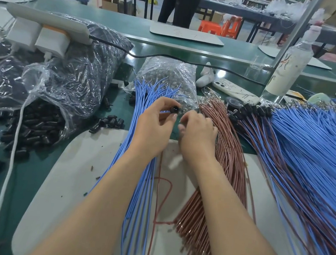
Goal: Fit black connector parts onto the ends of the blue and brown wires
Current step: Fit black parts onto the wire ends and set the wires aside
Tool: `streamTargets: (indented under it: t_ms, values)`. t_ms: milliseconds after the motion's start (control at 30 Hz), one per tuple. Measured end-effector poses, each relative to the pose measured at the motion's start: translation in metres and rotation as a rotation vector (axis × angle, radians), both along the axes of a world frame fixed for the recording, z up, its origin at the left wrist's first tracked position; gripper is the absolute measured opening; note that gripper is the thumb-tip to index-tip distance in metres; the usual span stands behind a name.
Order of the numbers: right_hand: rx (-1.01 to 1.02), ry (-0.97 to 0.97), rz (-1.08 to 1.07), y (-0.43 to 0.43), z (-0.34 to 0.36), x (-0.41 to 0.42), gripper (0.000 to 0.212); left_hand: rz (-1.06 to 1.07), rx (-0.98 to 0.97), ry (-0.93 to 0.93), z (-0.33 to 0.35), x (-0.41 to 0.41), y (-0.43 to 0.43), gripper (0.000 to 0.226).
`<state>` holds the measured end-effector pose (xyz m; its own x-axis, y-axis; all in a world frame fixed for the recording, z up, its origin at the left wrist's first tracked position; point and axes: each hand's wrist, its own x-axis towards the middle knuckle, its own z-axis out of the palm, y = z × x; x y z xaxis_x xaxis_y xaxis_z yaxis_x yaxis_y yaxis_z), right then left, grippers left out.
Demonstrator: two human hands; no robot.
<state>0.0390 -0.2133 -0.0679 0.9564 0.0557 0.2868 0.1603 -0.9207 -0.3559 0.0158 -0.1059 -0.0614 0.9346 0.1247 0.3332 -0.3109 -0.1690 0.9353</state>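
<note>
A green factory worktop [37, 166] carries a white mat [67, 178], with more benches and orange stools behind it. On the mat lie a fanned bundle of blue wires [142, 103] and, just to its right, a bundle of brown wires [231, 156]. Above the gap between the two bundles, the left hand [152, 129] pinches one black connector [174, 109] between thumb and fingertips, with its open end turned towards the camera. The right hand [199, 135] is just beside it with its fingers curled in towards the connector; I cannot tell whether they hold a wire end. To the left, a plastic bag spills loose black parts [36, 124] onto the worktop. Far right lies a heap of paired blue and brown wires [309, 144] with black connectors already on their ends. A clear bag [169, 72], a phone [235, 91] and a bottle [286, 65] stand further back
</note>
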Motion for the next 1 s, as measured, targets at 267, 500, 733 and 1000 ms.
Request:
streamTargets:
  t_ms: [267, 500, 733, 1000]
  values:
    - [0.774, -0.044, 0.137, -0.017, 0.025, -0.016, 0.008, -0.001, 0.038, 0.011, 0.0, -0.001, 0.0, 0.022]
    - [0.506, -0.092, 0.191, -0.013, 0.027, -0.022, 0.015, 0.043, 0.201, -0.082, -0.002, -0.004, -0.002, 0.026]
    - [0.386, -0.227, 0.089, -0.006, 0.023, -0.026, 0.022, 0.147, 0.394, -0.022, -0.005, -0.006, -0.008, 0.015]
    - [0.462, -0.036, 0.225, -0.01, 0.036, -0.03, 0.023, 0.165, 0.349, -0.034, -0.005, -0.004, -0.002, 0.019]
